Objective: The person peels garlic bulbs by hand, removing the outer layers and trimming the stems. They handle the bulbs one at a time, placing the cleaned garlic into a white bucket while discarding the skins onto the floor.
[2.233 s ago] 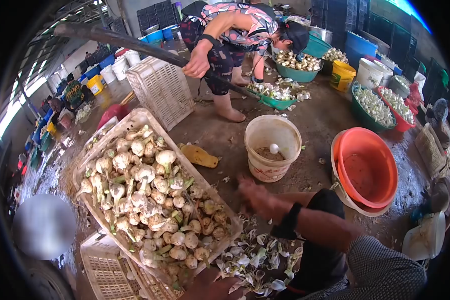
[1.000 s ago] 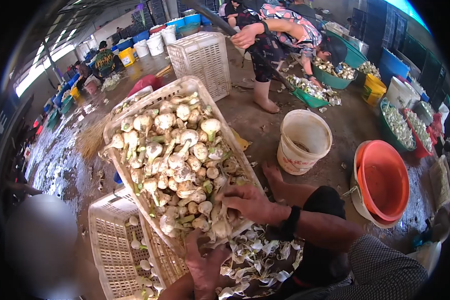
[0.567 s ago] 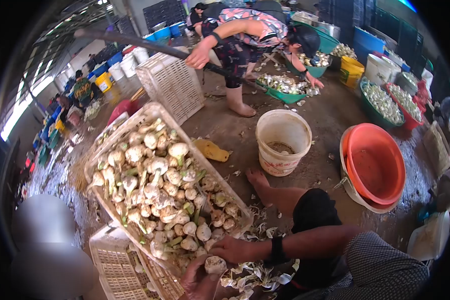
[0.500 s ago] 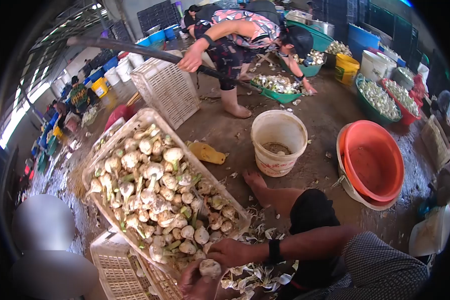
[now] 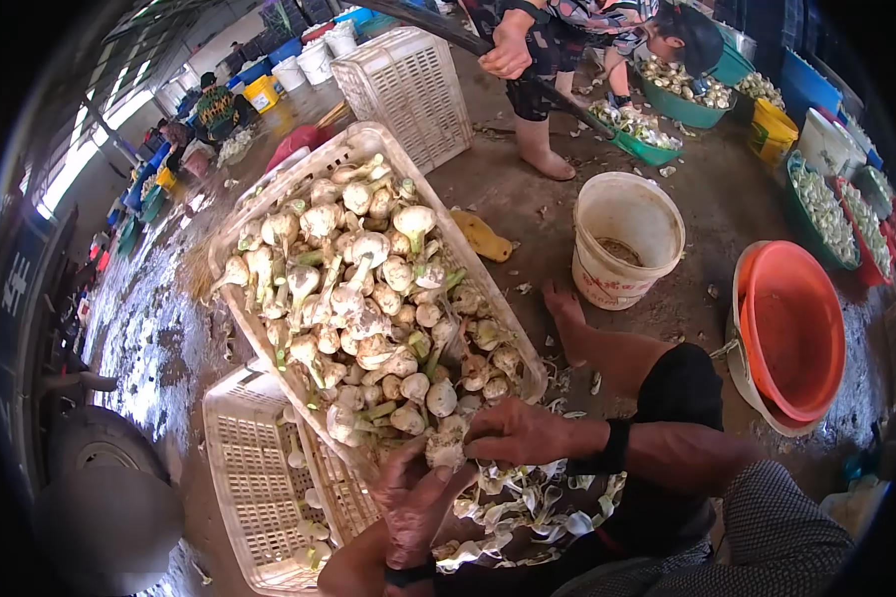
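Observation:
Near the lower edge of a full crate, my left hand (image 5: 415,495) grips a garlic bulb (image 5: 446,444) with the root side showing. My right hand (image 5: 530,434), a dark band on its wrist, has its fingers curled against the bulb's right side; its fingertips are partly hidden. The plastic crate (image 5: 498,303) is tilted and heaped with soil-stained garlic bulbs (image 5: 368,289) with cut stems. Below my hands, pale garlic peelings (image 5: 528,505) lie scattered.
A slatted crate (image 5: 254,478) with a few bulbs stands below the full one. Ahead are a white bucket (image 5: 622,284), red basins (image 5: 811,298) at right, and another slatted crate (image 5: 408,99). A bent-over co-worker (image 5: 607,25) holds a long dark pole by a green basin (image 5: 652,152).
The view has shifted, so the scene sits lower and further right. My hands have risen with the bulb, and my right fingers now press on its side. The co-worker's lowered hand has drawn back.

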